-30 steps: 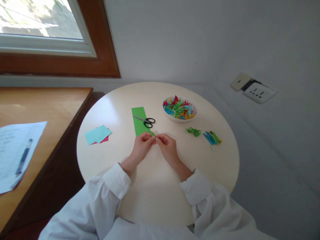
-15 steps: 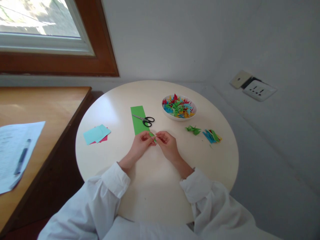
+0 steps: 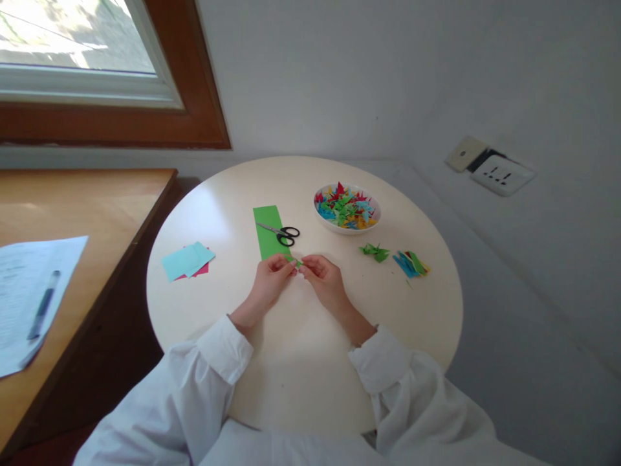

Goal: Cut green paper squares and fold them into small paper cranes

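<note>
Between my fingertips is a small folded piece of green paper (image 3: 297,263), mostly covered by the fingers. My left hand (image 3: 272,277) pinches its left side, and my right hand (image 3: 324,279) grips its right side with thumb and forefinger. Just beyond my left hand lies a green paper strip (image 3: 266,241), partly hidden by that hand. Black-handled scissors (image 3: 287,235) rest across the strip, blades pointing left. To the right of my right hand, small folded green paper pieces (image 3: 375,252) lie on the table.
A white bowl (image 3: 334,227) full of colourful folded paper cranes stands at the back of the round white table (image 3: 310,362). Light blue and red paper squares (image 3: 188,260) lie left; folded coloured strips (image 3: 411,264) lie right. A wooden desk (image 3: 97,200) holds papers and a pen (image 3: 43,304).
The green paper has turned slightly between my fingertips, and less of it shows now. Both hands have stayed in nearly the same place.
</note>
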Action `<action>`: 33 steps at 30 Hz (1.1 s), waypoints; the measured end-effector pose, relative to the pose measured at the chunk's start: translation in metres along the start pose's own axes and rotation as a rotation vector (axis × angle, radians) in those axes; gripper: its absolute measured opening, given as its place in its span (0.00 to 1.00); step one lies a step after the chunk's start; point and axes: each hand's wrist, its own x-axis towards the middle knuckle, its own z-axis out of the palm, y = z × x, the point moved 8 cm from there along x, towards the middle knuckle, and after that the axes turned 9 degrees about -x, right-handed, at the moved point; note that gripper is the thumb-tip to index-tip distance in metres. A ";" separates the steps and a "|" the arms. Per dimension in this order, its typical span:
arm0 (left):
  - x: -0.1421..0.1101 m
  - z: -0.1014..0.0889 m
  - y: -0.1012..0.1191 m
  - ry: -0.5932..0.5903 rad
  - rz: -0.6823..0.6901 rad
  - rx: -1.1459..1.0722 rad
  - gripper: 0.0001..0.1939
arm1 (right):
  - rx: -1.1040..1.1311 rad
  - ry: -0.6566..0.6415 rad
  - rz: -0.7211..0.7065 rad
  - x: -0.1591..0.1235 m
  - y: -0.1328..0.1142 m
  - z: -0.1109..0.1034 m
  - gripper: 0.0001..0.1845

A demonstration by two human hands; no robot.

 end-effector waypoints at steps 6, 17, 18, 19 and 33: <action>0.000 -0.002 -0.004 0.017 -0.008 0.030 0.13 | -0.044 0.010 -0.034 -0.001 -0.003 -0.001 0.12; 0.005 -0.006 -0.009 -0.032 0.069 0.119 0.10 | -0.156 -0.006 -0.120 -0.003 -0.005 0.000 0.12; 0.005 -0.006 -0.009 -0.031 0.070 0.122 0.10 | -0.160 -0.005 -0.120 -0.003 -0.005 -0.001 0.12; 0.005 -0.006 -0.009 -0.030 0.069 0.124 0.10 | -0.164 -0.005 -0.120 -0.003 -0.005 -0.001 0.12; 0.000 0.002 0.000 -0.044 -0.029 -0.007 0.08 | -0.192 -0.012 -0.069 -0.003 -0.004 -0.003 0.09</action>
